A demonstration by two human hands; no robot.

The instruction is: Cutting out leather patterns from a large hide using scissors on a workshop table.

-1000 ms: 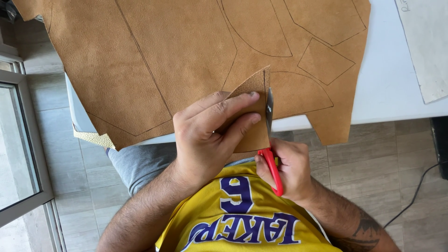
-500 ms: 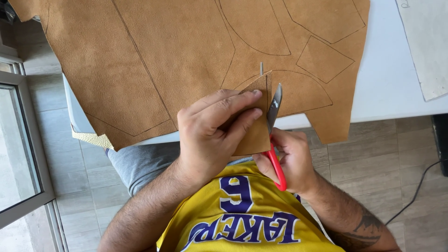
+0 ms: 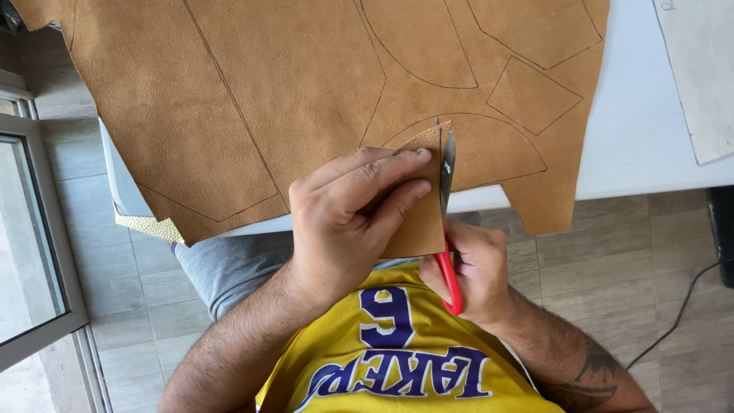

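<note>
The head view is looking down on a large tan leather sheet (image 3: 252, 99) that is lying on a white surface (image 3: 650, 145) and hanging over its near edge. The sheet is having a suede-like, slightly grainy face, and thin dark lines are drawn on it: curves, a long diagonal and a small four-sided shape. Its upper part is cut off by the top of the picture.

The left hand (image 3: 344, 222) is pinching a loose flap (image 3: 419, 206) of the sheet, with the fingers (image 3: 382, 164) clenched flat on it and the thumb pressing below. The flap is bending up and toward the person, so what is under it is hidden. Just to the right of the flap, the scissors (image 3: 447, 222) are standing in the cut, with the metal blades pointing away from the person. How far the blades are apart is hard to make out, because the flap is covering part of them. The right hand (image 3: 474, 268) is gripping the red handles firmly; most of the handles are hidden inside the fist.

A pale textured piece (image 3: 145, 227) is peeking out under the left edge of the sheet. At the far right, another whitish sheet (image 3: 699, 76) is lying on the surface, cut off by the frame. Below are a grey tiled floor (image 3: 604, 260), a dark cable (image 3: 680, 313) and a window frame (image 3: 42, 229) at the left.
</note>
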